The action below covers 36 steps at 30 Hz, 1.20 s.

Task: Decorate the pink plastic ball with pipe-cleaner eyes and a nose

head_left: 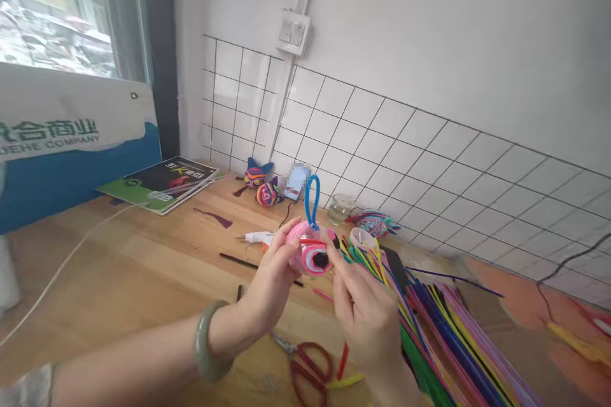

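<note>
A pink fuzzy ornament (pixel 298 254) with a blue-and-black eye patch and a blue pipe-cleaner loop (pixel 312 200) on top is held up over the wooden table. My left hand (pixel 270 280) is wrapped round its left side. A short red pipe-cleaner piece (pixel 312 241) lies across the ornament's front above the eye. The fingers of my right hand (pixel 365 302) are pressed together at the right end of this red piece, touching the ornament. Below my hands lie red-handled scissors (pixel 305 365).
Bundled pipe cleaners (pixel 458 331) spread over the right side. A white glue gun (pixel 258 238), a black stick (pixel 238 261) and a booklet (pixel 167 184) lie left. Behind are two colourful ornaments (pixel 268 193), a phone (pixel 296 181) and a glass jar (pixel 340 210).
</note>
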Motion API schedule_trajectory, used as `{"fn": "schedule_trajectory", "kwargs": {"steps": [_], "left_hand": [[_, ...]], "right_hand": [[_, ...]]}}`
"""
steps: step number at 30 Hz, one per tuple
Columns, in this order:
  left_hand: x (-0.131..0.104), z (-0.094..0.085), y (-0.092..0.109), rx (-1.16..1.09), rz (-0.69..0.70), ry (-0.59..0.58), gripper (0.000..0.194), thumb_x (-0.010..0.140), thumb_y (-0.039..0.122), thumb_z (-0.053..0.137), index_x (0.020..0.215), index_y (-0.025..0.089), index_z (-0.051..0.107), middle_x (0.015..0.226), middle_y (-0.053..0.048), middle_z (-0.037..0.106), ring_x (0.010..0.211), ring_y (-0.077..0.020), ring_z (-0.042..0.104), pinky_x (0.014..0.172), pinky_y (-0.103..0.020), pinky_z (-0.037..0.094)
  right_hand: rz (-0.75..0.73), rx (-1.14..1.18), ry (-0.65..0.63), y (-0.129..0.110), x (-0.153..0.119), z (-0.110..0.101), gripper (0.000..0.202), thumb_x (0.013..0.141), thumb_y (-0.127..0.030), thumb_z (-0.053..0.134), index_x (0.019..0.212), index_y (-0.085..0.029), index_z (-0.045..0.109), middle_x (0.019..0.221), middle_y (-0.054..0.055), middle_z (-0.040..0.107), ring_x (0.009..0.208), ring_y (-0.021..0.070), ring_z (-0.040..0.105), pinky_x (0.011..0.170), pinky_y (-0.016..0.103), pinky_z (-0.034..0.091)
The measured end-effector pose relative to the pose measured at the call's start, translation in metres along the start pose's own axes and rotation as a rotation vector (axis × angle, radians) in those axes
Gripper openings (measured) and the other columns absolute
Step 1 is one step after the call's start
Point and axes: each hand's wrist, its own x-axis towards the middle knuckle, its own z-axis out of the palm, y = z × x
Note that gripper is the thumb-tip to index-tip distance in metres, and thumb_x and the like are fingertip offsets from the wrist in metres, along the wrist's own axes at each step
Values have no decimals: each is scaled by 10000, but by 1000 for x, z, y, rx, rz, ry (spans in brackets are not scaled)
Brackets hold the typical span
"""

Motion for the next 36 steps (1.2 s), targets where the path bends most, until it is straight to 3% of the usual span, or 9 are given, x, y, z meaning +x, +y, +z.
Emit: {"fn": "schedule_trajectory", "kwargs": {"steps": [4,8,12,24,31,36], "left_hand": [[-3,0,-1,0,18,15,381,864,284,526,1237,211,512,1198,-84,594,970,-204,547,793,-323,441],[-4,0,-1,8,23,15,392,867,289,526,1250,208,500,1209,-94,592,983,-211,555,802,-328,444],[-4,0,0,11,36,17,385,867,290,528,1244,214,503,1226,-96,587,1041,-236,552,828,-341,443],[-6,-2,-5,27,107,36,375,879,285,524,1249,240,478,1172,-73,613,1040,-215,555,874,-338,432],[-7,-7,-11,113,142,93,422,852,296,561,1265,266,477,1158,-59,606,1024,-227,557,880,-359,433],[-6,-8,-13,115,156,91,399,863,321,549,1251,261,477,1142,-57,606,997,-205,560,877,-344,430]], "right_hand": [[9,-5,8,-2,1,3,446,867,-26,476,1296,-144,503,941,87,704,841,161,665,742,279,531],[25,5,50,-3,3,6,445,863,-18,481,1276,-178,521,1081,80,692,916,155,666,807,279,532],[85,37,88,-4,4,9,402,868,-36,486,1226,-199,565,1086,63,698,921,149,676,815,270,545],[146,54,157,-11,3,19,344,845,-30,484,1157,-96,616,1023,127,716,831,169,708,721,251,558],[318,197,114,-15,0,21,345,864,-104,463,1173,-78,615,933,133,735,577,132,681,513,208,530],[473,357,66,-22,5,19,352,870,-157,446,1157,-62,627,662,67,713,498,112,624,473,180,493]]}}
